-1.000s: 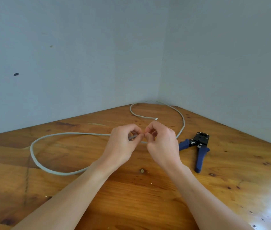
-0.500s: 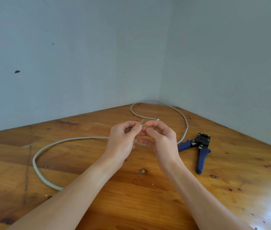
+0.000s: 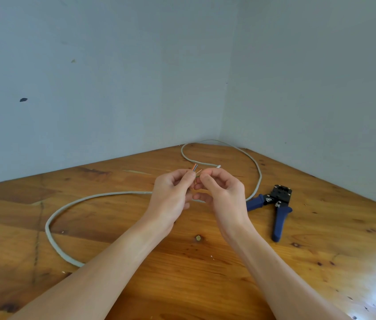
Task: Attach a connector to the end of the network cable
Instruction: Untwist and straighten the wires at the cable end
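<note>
Both hands are raised above a varnished, knotty wooden tabletop (image 3: 205, 273) that fits into the corner of two pale blue-grey walls (image 3: 113, 77). The left hand (image 3: 171, 199) has its fingers curled, with thumb and forefinger pinching the stripped end of the long grey network cable (image 3: 51, 229); a short bundle of thin coloured wires (image 3: 194, 167), orange and bluish among them, sticks up past the fingertips. The right hand (image 3: 225, 195) is just beside it, fingers curled as well, its thumb and forefinger pinching one or two of the fine strands that splay sideways from that bundle. The two hands nearly touch at the fingertips.

From the left hand the grey cable runs leftward across the wood, bends in a wide loop toward the near edge and passes under the left forearm. Another stretch curves behind the hands into the far corner and back, and its other end (image 3: 218, 166) lies on the wood just beyond the right hand's fingers. No connector can be made out on the held end.

A crimping tool with dark blue handles and a black head (image 3: 277, 204) lies on the table to the right of the right hand, its handles spread apart, one handle close to the cable
</note>
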`<state>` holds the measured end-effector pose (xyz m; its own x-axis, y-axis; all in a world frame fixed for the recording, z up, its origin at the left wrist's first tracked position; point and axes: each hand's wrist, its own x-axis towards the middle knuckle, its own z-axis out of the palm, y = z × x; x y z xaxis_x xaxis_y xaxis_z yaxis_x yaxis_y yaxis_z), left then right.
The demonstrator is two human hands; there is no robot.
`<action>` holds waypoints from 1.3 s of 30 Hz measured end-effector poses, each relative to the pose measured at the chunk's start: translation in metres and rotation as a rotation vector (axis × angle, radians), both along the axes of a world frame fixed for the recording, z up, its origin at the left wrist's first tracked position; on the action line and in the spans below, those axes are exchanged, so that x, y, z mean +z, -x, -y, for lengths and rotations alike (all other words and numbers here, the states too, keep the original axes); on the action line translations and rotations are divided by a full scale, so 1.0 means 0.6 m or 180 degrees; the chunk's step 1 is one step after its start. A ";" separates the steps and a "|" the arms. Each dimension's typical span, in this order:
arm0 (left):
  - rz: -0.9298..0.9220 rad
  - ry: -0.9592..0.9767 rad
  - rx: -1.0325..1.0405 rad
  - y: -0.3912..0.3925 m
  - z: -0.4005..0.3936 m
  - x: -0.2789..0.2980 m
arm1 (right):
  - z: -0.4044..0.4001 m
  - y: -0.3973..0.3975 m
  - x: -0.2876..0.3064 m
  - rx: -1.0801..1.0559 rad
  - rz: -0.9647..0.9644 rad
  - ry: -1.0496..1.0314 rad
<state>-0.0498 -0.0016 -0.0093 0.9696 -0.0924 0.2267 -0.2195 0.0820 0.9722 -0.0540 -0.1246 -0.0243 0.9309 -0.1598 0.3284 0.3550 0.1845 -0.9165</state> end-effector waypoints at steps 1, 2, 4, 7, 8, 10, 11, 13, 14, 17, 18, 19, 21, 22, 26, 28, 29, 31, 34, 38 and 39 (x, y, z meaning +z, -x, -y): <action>0.0008 -0.0016 -0.0011 0.000 0.000 0.000 | 0.000 0.000 0.000 0.0004 0.0001 -0.0001; 0.0015 -0.0041 -0.0024 0.001 0.000 0.000 | -0.001 0.000 0.000 0.0003 0.0001 0.0005; 0.0018 -0.0083 -0.0045 0.002 0.000 0.000 | 0.000 0.001 0.000 0.0002 0.0006 0.0015; 0.0010 -0.0120 -0.0069 0.002 0.000 0.001 | 0.000 0.001 0.000 0.0021 0.0021 0.0012; 0.0002 -0.0118 -0.0081 0.002 0.000 0.001 | 0.000 0.001 0.000 0.0025 0.0028 0.0011; -0.0033 -0.0093 -0.0096 0.001 -0.002 0.002 | 0.000 0.001 -0.001 0.0038 0.0039 0.0020; -0.0054 -0.0069 -0.0115 0.001 -0.002 0.002 | 0.000 0.001 -0.001 0.0047 0.0043 0.0018; -0.0104 -0.0010 -0.0166 0.001 -0.003 0.002 | 0.001 0.000 -0.002 0.0065 0.0040 -0.0003; -0.0132 0.0025 -0.0178 0.000 -0.003 0.002 | 0.001 0.000 -0.002 0.0072 0.0036 -0.0018; -0.0261 0.0180 -0.0232 -0.001 -0.003 0.004 | 0.002 -0.001 -0.003 0.0106 0.0013 -0.0087; -0.0330 0.0273 -0.0274 -0.002 -0.003 0.004 | 0.002 -0.002 -0.004 0.0123 0.0004 -0.0109; -0.0402 0.0369 -0.0316 -0.003 -0.004 0.004 | 0.003 -0.002 -0.004 0.0145 -0.0006 -0.0131; -0.0541 0.0532 -0.0388 -0.005 -0.003 0.003 | 0.004 -0.003 -0.005 0.0183 -0.0036 -0.0182; -0.0592 0.0603 -0.0420 -0.005 -0.003 0.003 | 0.005 -0.004 -0.005 0.0192 -0.0054 -0.0212; -0.0639 0.0729 -0.0454 -0.006 -0.002 0.001 | 0.007 -0.005 -0.007 0.0214 -0.0092 -0.0306; -0.0630 0.0754 -0.0447 -0.006 -0.001 0.000 | 0.007 -0.006 -0.008 0.0211 -0.0093 -0.0317; -0.0625 0.0771 -0.0451 -0.007 -0.001 0.000 | 0.007 -0.006 -0.008 0.0211 -0.0093 -0.0320; -0.0632 0.0800 -0.0464 -0.008 -0.001 0.000 | 0.007 -0.006 -0.008 0.0212 -0.0096 -0.0325; -0.0669 0.0852 -0.0472 -0.009 -0.002 -0.001 | 0.006 -0.007 -0.009 0.0225 -0.0119 -0.0362; -0.0754 0.0948 -0.0491 -0.011 -0.001 -0.002 | 0.007 -0.006 -0.008 0.0293 -0.0170 -0.0439; -0.0764 0.0955 -0.0496 -0.011 -0.001 -0.002 | 0.007 -0.005 -0.008 0.0324 -0.0177 -0.0458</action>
<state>-0.0430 -0.0009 -0.0105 0.9778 -0.2066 0.0349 0.0481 0.3838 0.9222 -0.0507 -0.1288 -0.0288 0.9608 -0.1055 0.2564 0.2772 0.3475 -0.8958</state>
